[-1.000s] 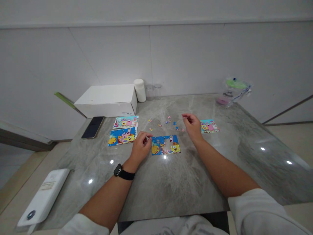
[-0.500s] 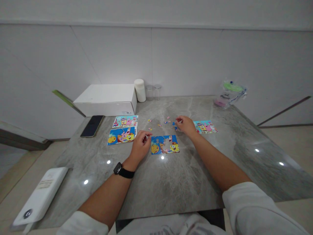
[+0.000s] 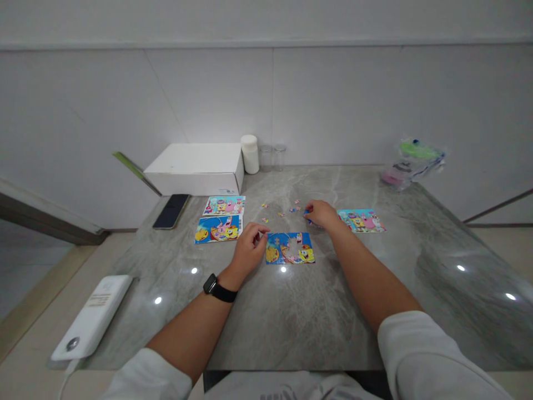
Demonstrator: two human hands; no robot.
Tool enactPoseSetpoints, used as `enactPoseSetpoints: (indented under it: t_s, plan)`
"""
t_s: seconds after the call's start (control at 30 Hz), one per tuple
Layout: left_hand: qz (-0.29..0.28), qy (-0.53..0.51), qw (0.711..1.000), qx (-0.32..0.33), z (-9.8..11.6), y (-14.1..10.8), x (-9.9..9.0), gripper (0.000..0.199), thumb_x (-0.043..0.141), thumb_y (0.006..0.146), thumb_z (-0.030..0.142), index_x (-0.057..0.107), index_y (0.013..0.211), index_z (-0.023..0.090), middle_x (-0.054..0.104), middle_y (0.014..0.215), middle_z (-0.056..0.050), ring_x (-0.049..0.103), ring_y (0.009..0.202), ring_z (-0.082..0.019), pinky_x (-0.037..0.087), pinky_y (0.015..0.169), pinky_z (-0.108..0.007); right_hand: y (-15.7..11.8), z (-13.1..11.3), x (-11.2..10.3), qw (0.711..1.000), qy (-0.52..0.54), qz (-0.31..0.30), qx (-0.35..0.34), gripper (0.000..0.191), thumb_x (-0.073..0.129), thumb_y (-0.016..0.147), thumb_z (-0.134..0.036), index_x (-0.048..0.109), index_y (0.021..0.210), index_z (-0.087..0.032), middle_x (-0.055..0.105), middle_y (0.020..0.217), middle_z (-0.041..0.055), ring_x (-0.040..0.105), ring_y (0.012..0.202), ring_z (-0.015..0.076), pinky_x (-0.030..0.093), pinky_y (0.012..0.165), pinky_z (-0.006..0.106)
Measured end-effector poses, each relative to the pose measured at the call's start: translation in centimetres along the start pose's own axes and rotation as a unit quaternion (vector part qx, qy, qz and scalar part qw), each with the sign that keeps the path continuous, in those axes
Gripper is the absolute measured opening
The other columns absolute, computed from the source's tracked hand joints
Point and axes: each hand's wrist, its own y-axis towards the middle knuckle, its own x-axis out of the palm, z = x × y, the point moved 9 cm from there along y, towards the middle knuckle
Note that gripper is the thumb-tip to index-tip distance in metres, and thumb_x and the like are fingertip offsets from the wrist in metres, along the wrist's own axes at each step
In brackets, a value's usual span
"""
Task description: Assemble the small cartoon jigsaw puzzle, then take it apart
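Note:
A mostly assembled jigsaw puzzle [image 3: 272, 254] lies in the middle of the table, with gaps in its centre and a small one at upper left. My left hand [image 3: 249, 248] rests at its left edge, fingers loosely bent, thumb and forefinger apart near the upper left corner. Beyond the puzzle's upper right corner, my right hand [image 3: 322, 214] pinches a blue puzzle piece [image 3: 307, 212] between thumb and fingertips. Several loose puzzle pieces [image 3: 281, 214] are scattered behind the puzzle. Under the right hand, other pieces are partly hidden.
Two picture cards [image 3: 219, 229] lie at left, beside a phone [image 3: 171, 211]. Another cartoon picture [image 3: 361, 220] is at right. Along the back stand a white box [image 3: 194, 166], a white bottle [image 3: 250, 154], glass jars [image 3: 279, 158] and a plastic bag [image 3: 412, 164]. A white device [image 3: 94, 316] sits front left.
My right hand has closed on a blue puzzle piece that lay by its fingertips. My left hand stays by the puzzle's left edge. The whole view has shifted slightly.

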Motion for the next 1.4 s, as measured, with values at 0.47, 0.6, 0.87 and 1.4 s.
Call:
enactPoseSetpoints:
  t_s: [0.47,0.6,0.87,1.4]
  plan:
    - [-0.012,0.034,0.999,-0.005,0.5,0.0,0.0,0.018,0.059,0.093,0.013,0.067,0.107,0.02,0.065,0.101,-0.004,0.057,0.082,-0.015,0.05,0.078,-0.03,-3.0,-3.6,-4.2,0.979,0.161,0.052,-0.116,0.014,0.075,0.079,-0.019,0.078,0.092,-0.022,0.078,0.085,0.0023,0.068,0.072,0.0169,0.05,0.068,0.027]
    - [-0.037,0.06,0.997,0.011,0.7,-0.1,0.4,0.023,0.064,0.089,0.012,0.066,0.111,0.02,0.065,0.107,-0.005,0.059,0.089,-0.017,0.051,0.081,-0.031,-5.2,-7.6,-3.8,0.962,0.189,0.013,-0.199,0.009,0.076,0.079,-0.019,0.078,0.087,-0.023,0.077,0.083,0.0007,0.068,0.075,0.0167,0.05,0.073,0.028]
    - [-0.093,0.101,0.99,0.028,0.4,-0.6,1.7,0.023,0.077,0.085,0.021,0.067,0.106,0.022,0.063,0.109,-0.006,0.062,0.105,-0.023,0.053,0.094,-0.038,-8.5,-12.2,0.3,0.946,0.184,-0.091,-0.251,0.009,0.074,0.081,-0.016,0.077,0.085,-0.023,0.076,0.079,-0.0012,0.068,0.075,0.0148,0.048,0.067,0.024]
    - [-0.146,0.14,0.979,0.02,-0.2,-1.0,3.0,0.022,0.084,0.08,0.028,0.074,0.1,0.023,0.062,0.104,-0.006,0.061,0.1,-0.023,0.052,0.09,-0.039,-8.2,-11.9,2.6,0.955,0.117,-0.089,-0.259,0.009,0.076,0.081,-0.017,0.079,0.087,-0.024,0.079,0.084,-0.0002,0.07,0.076,0.0163,0.047,0.069,0.026]
